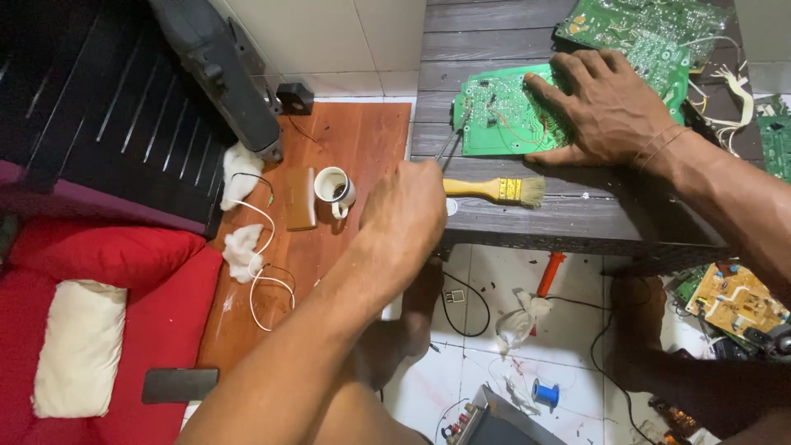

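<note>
Head view looks straight down on a dark grey plank table [494, 49] that fills the 12 to 2 o'clock part of the shot. On it lies a green circuit board [494, 115], solder side up. The right hand [606, 103] lies flat on that board, fingers spread and pressing down, not gripping anything. The left hand [408, 210] is curled into a closed fist around a thin metal tool [451, 142], whose tip touches the board's left edge. Can't tell exactly what kind of tool it is, the grip is buried in the fist.

Just below the board, a yellow-handled brush [494, 189] lies flat near the table's front edge. A second green board [638, 29] sits at 1 o'clock, partly under the right hand.

At 10 o'clock a reddish wooden surface [346, 140] carries a white mug [334, 188], white wads of cotton [239, 169] and a white cable [264, 280]. Red cushions [99, 255] sit at 8 o'clock. White tile floor [577, 330] at 5 o'clock is littered with a blue spool [544, 394], an orange-handled tool [550, 274] and wires. Another yellow board [737, 301] lies at 4 o'clock.
</note>
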